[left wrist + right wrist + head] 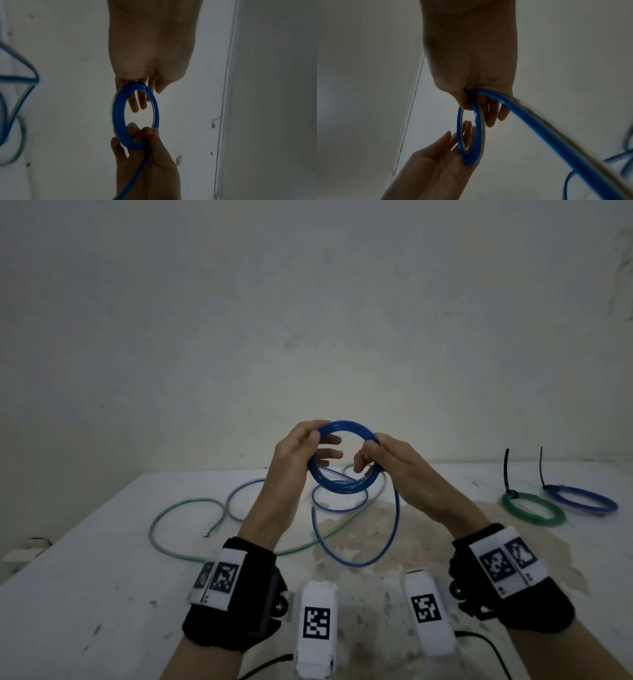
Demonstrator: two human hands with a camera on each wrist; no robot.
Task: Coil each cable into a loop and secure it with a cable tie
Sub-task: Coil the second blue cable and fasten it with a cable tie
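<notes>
I hold a blue cable coil (346, 425) upright above the white table (102, 577). My left hand (301, 450) has its thumb over the coil's left side, and its fingers (137, 104) reach straight through the ring. My right hand (376, 460) grips the coil's right side with curled fingers (137, 131). From that hand the blue cable's loose tail (359, 563) drops to the table and runs back in loops. In the right wrist view the coil (470, 160) rests against my left palm (433, 169), and the tail (547, 142) runs off to the lower right.
A loose green cable (171, 518) snakes across the table's left and middle. At the right lie a tied green coil (532, 508) and a tied blue coil (582, 501), each with a black cable tie standing up. A wall stands close behind the table.
</notes>
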